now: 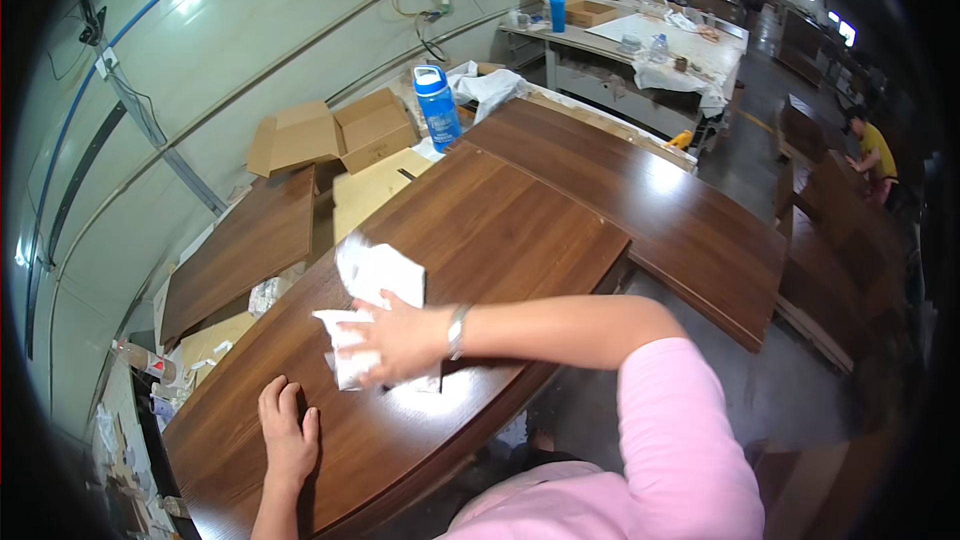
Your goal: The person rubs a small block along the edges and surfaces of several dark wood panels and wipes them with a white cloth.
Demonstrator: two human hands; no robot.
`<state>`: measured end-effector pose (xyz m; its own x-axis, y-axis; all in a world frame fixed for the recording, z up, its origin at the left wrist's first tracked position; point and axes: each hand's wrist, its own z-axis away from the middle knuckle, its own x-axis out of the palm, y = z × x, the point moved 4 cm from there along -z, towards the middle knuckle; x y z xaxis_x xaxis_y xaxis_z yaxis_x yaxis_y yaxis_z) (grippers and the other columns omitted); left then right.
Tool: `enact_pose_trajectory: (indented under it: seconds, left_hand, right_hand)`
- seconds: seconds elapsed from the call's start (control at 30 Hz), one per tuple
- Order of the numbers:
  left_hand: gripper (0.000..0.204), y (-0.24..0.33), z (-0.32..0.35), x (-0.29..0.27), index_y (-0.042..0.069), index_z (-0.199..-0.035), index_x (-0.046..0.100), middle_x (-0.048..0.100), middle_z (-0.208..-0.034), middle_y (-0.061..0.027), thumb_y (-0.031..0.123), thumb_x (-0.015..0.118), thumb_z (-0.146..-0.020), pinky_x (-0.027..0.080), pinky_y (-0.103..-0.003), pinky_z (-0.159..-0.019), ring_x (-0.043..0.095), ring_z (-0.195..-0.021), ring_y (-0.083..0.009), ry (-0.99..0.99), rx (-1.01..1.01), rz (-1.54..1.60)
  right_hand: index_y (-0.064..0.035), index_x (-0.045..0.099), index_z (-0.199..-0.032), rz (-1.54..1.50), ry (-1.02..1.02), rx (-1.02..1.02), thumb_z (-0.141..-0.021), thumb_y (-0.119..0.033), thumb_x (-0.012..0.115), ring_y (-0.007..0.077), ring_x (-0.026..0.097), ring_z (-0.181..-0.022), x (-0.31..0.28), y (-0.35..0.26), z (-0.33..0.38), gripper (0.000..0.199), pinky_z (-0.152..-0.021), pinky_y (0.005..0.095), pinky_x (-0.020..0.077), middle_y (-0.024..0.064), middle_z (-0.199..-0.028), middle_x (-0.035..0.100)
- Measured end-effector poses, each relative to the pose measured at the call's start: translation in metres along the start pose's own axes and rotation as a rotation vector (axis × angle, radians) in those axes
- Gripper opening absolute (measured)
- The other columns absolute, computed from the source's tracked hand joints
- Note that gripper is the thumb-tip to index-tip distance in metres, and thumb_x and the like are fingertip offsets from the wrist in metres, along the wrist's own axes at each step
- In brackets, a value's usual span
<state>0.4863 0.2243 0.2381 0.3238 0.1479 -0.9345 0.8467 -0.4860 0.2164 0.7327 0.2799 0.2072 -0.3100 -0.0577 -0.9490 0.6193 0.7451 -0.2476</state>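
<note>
A large dark brown wood panel point(480, 230) lies flat in front of me, its surface glossy. My right hand point(405, 340), a bracelet at its wrist, presses a crumpled white cloth point(385, 270) onto the panel's middle. The hand is slightly smeared by motion, and the cloth spreads out beyond its fingers on both sides. Lower left, my left hand point(288, 435) rests on the same panel with nothing in it, its fingers a little bent and the thumb apart.
Beyond lies a second brown panel point(640, 200); another brown panel point(245, 250) is at left. Behind stand an open cardboard box point(375, 130) and a blue bottle point(436, 110). A cluttered worktable point(600, 40) is farther back. At far right, a person in yellow point(878, 155) bends over brown panels.
</note>
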Motion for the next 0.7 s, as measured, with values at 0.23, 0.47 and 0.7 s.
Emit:
enact_pose_trajectory:
  seconds: [0.23,0.47,0.7]
  left_hand:
    - [0.043,0.014,0.006,-0.004,0.002,-0.124,0.054,0.048,-0.138,-0.0209,0.007,0.063,-0.082,0.037,-0.047,-0.109,0.045,-0.128,-0.0402,0.023,-0.124,0.027]
    - [0.041,0.019,0.001,-0.005,0.002,-0.122,0.057,0.050,-0.137,-0.0197,0.005,0.062,-0.082,0.038,-0.046,-0.109,0.047,-0.128,-0.0389,0.038,-0.169,0.031]
    - [0.040,0.010,0.003,-0.007,0.002,-0.121,0.058,0.051,-0.137,-0.0190,0.006,0.063,-0.082,0.040,-0.044,-0.108,0.048,-0.128,-0.0375,0.051,-0.207,0.126]
  right_hand:
    - [-0.0197,0.053,-0.138,0.143,0.178,0.355,-0.089,-0.061,0.053,0.0359,0.040,-0.137,-0.063,0.172,0.037,0.064,-0.104,0.0610,0.0335,0.0155,-0.148,0.044]
    - [-0.0179,0.050,-0.143,0.287,0.220,0.733,-0.095,-0.056,0.048,0.0419,0.036,-0.138,-0.078,0.236,0.087,0.062,-0.108,0.0577,0.0335,0.0157,-0.150,0.041]
    - [-0.0140,0.041,-0.144,0.043,0.163,0.870,-0.095,-0.050,0.052,0.0470,0.063,-0.105,-0.108,0.206,0.144,0.062,-0.093,0.0512,0.0492,0.0276,-0.130,0.053]
